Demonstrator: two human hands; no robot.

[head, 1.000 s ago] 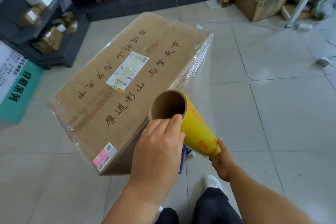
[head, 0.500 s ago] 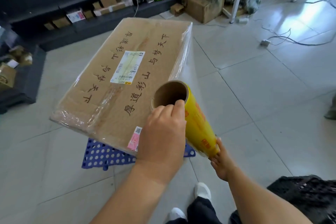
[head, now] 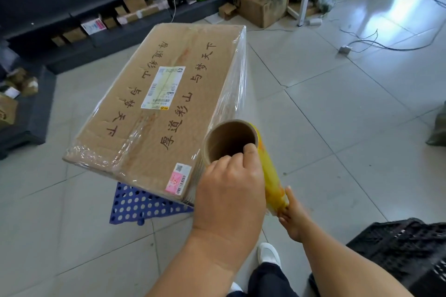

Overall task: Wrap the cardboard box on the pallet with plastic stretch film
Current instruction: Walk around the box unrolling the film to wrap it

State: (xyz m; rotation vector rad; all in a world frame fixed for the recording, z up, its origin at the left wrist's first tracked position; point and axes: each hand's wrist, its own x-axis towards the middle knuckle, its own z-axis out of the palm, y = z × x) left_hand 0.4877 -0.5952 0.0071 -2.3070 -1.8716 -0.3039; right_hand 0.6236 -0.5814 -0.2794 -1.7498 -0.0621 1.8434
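The tiled floor carries everything here. On it, at the middle of the view, stands the cardboard box, a big brown carton with dark printed characters on its top, a white shipping label near the middle of the top and a pink sticker at its near right corner. Clear plastic film clings to the box's right side and wrinkles over its near left corner. Under the box's near edge a blue perforated pallet sticks out. Behind the box runs a dark shelf loaded with small cartons, and to the box's right, at the bottom corner of the view, sits a black plastic crate.

Just beside the box's near right corner is the film roll, yellow, on a brown cardboard core, its open end facing up. The left hand grips the roll's top end, fingers curled over the core's rim. The right hand holds the roll's lower end; its fingers seem to be tucked under or into the core, though that end is mostly hidden. Film stretches from the roll to the box's right side.
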